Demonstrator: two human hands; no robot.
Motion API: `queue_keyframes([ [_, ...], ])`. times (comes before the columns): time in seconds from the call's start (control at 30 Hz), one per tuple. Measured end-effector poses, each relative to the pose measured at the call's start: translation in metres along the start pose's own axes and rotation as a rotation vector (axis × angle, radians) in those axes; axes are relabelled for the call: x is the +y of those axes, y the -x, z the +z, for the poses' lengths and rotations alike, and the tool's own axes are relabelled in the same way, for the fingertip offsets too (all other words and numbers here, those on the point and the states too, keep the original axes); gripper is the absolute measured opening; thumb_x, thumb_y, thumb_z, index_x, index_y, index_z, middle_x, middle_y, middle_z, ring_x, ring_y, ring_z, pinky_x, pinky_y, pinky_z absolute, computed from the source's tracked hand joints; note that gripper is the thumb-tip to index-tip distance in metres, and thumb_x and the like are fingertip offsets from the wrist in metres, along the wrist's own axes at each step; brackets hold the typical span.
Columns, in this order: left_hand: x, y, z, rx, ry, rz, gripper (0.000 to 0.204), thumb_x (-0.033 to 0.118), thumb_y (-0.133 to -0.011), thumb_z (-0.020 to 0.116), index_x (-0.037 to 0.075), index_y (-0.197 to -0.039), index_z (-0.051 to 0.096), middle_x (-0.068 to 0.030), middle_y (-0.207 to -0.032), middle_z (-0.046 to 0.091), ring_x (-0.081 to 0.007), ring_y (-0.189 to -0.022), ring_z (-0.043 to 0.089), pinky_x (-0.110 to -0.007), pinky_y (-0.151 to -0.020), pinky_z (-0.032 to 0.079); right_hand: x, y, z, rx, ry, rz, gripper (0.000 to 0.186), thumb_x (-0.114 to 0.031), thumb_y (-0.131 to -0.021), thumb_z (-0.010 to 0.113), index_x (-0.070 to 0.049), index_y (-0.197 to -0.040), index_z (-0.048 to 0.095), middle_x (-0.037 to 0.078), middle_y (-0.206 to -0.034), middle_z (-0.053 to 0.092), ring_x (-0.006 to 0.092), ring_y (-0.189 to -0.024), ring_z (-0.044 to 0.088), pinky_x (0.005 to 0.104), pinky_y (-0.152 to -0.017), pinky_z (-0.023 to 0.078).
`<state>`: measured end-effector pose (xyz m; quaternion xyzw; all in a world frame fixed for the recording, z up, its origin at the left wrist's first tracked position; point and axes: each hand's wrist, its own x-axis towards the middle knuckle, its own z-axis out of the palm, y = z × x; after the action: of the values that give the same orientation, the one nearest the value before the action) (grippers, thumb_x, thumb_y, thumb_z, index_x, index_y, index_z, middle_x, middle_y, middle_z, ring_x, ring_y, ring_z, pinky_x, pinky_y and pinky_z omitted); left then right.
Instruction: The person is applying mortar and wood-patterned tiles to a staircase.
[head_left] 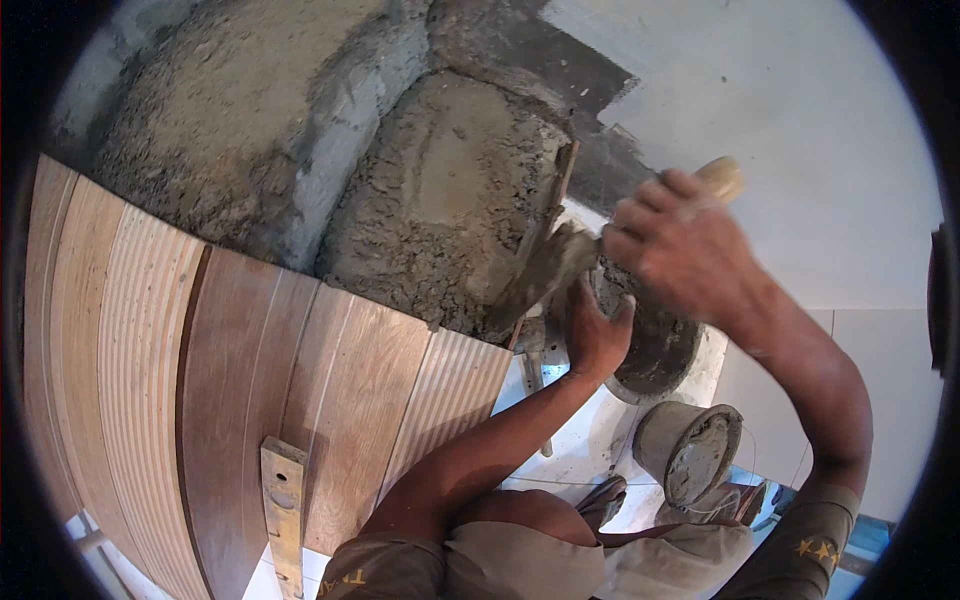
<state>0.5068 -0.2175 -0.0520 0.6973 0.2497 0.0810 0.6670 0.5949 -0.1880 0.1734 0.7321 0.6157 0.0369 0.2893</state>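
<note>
My right hand (680, 235) is closed round the wooden handle of a trowel, whose end sticks out above the fist. The trowel blade (550, 275), coated in grey mortar, slants down-left over the near right corner of a mortar bed (440, 200). Just below the blade, my left hand (598, 335) curls its thumb and fingers about something grey and mortar-smeared that I cannot make out. Beside both hands lies a dark round pan (655, 360) with wet mortar in it, partly hidden by my right hand and forearm.
Wood-look tiles (340, 380) front the mortar bed, and a thin strip (565, 175) edges its right side. A yellowish spirit level (283, 500) leans against the tiles. A mortar-crusted bucket (690, 450) stands near my legs. A hammer-like tool (535, 365) lies by my left forearm.
</note>
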Motion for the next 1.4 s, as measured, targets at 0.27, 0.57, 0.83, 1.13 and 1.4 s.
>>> queue_keyframes([
  [0.27, -0.005, 0.0, 0.002, 0.034, -0.043, 0.102, 0.082, 0.038, -0.086, 0.073, -0.008, -0.143, 0.036, -0.0324, -0.133, 0.05, -0.0459, -0.126, 0.048, -0.05, -0.108, 0.038, -0.006, -0.001, -0.005, 0.054, -0.003, -0.002, 0.01, -0.021, -0.081, 0.064, -0.014, -0.087, 0.069, 0.0, -0.087, 0.062, 0.0172, -0.092, 0.059, 0.0326, -0.087, 0.042],
  [0.57, -0.015, -0.002, 0.009, 0.019, -0.037, 0.097, 0.085, 0.041, -0.084, 0.073, -0.011, -0.141, 0.037, -0.0336, -0.137, 0.049, -0.0456, -0.13, 0.047, -0.049, -0.11, 0.037, -0.018, 0.001, 0.002, -0.008, 0.008, -0.023, 0.017, -0.022, -0.079, 0.066, -0.014, -0.093, 0.069, 0.001, -0.09, 0.061, 0.0175, -0.097, 0.057, 0.0331, -0.094, 0.04],
  [0.83, 0.0, -0.014, -0.008, -0.193, -0.124, 0.173, 0.076, 0.036, -0.084, 0.074, -0.009, -0.137, 0.043, -0.0322, -0.133, 0.052, -0.0448, -0.127, 0.05, -0.048, -0.108, 0.039, -0.035, -0.005, 0.011, -0.049, 0.027, -0.009, 0.017, -0.02, -0.079, 0.064, -0.013, -0.093, 0.069, 0.001, -0.091, 0.061, 0.0173, -0.098, 0.058, 0.0334, -0.094, 0.04],
  [1.13, -0.037, -0.014, 0.011, 0.025, -0.073, 0.192, 0.076, 0.041, -0.086, 0.071, -0.006, -0.138, 0.042, -0.0311, -0.129, 0.054, -0.0453, -0.122, 0.052, -0.049, -0.105, 0.041, -0.037, -0.004, 0.006, 0.078, 0.032, 0.027, 0.012, -0.022, -0.08, 0.063, -0.014, -0.085, 0.071, 0.001, -0.087, 0.064, 0.0177, -0.094, 0.059, 0.033, -0.088, 0.039],
  [1.4, -0.017, -0.006, 0.011, 0.177, -0.039, 0.222, 0.07, 0.04, -0.085, 0.072, -0.004, -0.134, 0.046, -0.0276, -0.123, 0.058, -0.044, -0.116, 0.057, -0.05, -0.099, 0.045, -0.015, 0.009, 0.0, 0.162, 0.022, 0.123, 0.01, -0.022, -0.078, 0.063, -0.015, -0.081, 0.071, 0.0, -0.086, 0.063, 0.0175, -0.093, 0.058, 0.0332, -0.089, 0.038],
])
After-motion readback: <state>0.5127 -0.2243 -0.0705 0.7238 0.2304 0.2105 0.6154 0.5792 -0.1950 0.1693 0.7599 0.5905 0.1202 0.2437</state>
